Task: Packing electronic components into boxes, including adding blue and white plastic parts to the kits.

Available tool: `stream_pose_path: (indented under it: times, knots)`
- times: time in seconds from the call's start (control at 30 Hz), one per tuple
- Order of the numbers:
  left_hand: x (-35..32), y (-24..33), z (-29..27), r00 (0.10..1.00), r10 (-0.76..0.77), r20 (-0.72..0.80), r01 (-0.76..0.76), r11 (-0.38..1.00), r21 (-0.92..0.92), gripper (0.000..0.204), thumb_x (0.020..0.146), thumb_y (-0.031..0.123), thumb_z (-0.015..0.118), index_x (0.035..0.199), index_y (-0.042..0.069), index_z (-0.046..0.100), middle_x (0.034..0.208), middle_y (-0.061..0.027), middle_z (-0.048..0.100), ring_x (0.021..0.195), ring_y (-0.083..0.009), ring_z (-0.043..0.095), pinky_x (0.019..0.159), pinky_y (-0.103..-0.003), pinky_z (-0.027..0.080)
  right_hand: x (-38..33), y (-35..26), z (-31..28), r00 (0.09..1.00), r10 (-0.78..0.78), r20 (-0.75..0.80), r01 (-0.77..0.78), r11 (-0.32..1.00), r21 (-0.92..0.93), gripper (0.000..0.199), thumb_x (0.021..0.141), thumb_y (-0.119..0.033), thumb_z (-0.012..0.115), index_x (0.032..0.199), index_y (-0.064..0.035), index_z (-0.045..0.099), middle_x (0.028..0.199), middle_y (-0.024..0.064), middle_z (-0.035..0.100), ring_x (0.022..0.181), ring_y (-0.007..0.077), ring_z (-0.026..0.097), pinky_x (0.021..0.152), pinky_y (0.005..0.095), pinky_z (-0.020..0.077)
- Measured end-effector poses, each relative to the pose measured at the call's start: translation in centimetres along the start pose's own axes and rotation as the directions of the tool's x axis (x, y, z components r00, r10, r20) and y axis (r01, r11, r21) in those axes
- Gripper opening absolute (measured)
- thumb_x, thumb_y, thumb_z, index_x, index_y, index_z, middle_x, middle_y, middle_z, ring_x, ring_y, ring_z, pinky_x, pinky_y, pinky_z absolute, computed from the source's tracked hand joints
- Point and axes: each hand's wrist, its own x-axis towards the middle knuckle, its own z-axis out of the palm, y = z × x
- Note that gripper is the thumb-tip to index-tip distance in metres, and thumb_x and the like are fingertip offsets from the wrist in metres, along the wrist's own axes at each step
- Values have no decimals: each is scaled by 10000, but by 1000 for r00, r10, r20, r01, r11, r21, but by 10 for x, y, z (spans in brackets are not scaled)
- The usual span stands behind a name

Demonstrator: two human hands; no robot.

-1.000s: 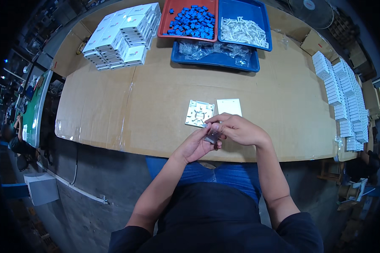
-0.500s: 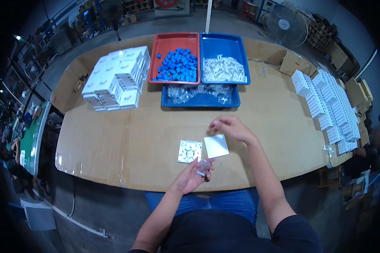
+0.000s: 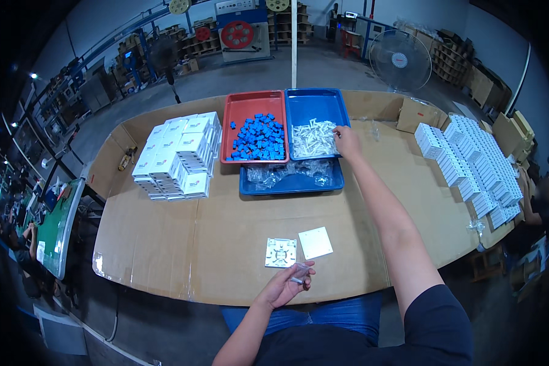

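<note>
My left hand [image 3: 283,288] is closed around a small clear plastic bag [image 3: 301,271] near the table's front edge; a white piece shows by the fingers. Just beyond it lie a white square frame [image 3: 281,252] with a detailed inner side and a plain white square plate [image 3: 315,243]. My right hand [image 3: 348,143] reaches far forward to the right side of a blue tray [image 3: 314,104] holding many small white parts [image 3: 313,139]. Its fingers are drawn together over the edge of these parts, and what they pinch is hidden.
A red tray [image 3: 254,102] of blue parts [image 3: 259,137] adjoins the blue tray. Beneath both, another blue tray [image 3: 293,188] holds clear plastic bags. White boxes [image 3: 174,155] are stacked at left, and rows of white units [image 3: 470,165] stand at right. Cardboard walls [image 3: 195,105] edge the far side.
My right hand has moved from above the white plate forward to the tray of white parts. My left hand keeps the plastic bag. The view has tilted up.
</note>
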Motion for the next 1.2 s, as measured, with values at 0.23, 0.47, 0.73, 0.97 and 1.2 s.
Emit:
stream_pose_path:
  times: [0.23,0.47,0.73,0.97,1.2]
  knots:
    - [-1,3,1,1000,-10,-4,10,1000,-27,531,1112,373,488,1469,-20,503,1206,-107,647,980,-185,617,917,-339,528,2,3,21,996,-70,63,76,992,-99,145,882,-136,709,1002,-90,777,1001,160,703,980,368,689,852,491,553]
    - [0,3,0,1000,-28,-7,29,999,14,519,1105,335,524,1474,-30,502,1226,-100,646,980,-174,612,912,-340,524,14,7,24,993,63,102,-56,996,-64,140,861,-130,700,970,-83,774,950,170,750,911,380,720,819,484,578]
    - [6,3,9,1000,-29,3,29,999,34,547,1098,360,528,1506,0,474,1237,-102,635,989,-187,615,932,-363,521,21,25,-4,979,205,-15,-171,853,493,109,897,-95,741,989,-37,753,949,113,770,834,227,713,738,382,560]
    - [0,3,1,999,-39,10,40,995,-89,591,1118,435,429,1494,-16,490,1243,-123,653,965,-209,608,934,-373,507,-26,-64,-126,909,-42,415,-412,-243,878,169,1013,-117,682,1161,-35,682,1103,50,706,792,90,568,660,263,449]
    - [-5,-4,-1,1000,6,-25,-8,994,-105,588,1128,433,402,1482,-27,493,1218,-128,666,942,-212,619,923,-369,492,-77,-75,-136,893,-145,425,-449,-313,837,144,1031,-124,654,1158,-58,665,1039,32,695,744,78,523,638,252,427]
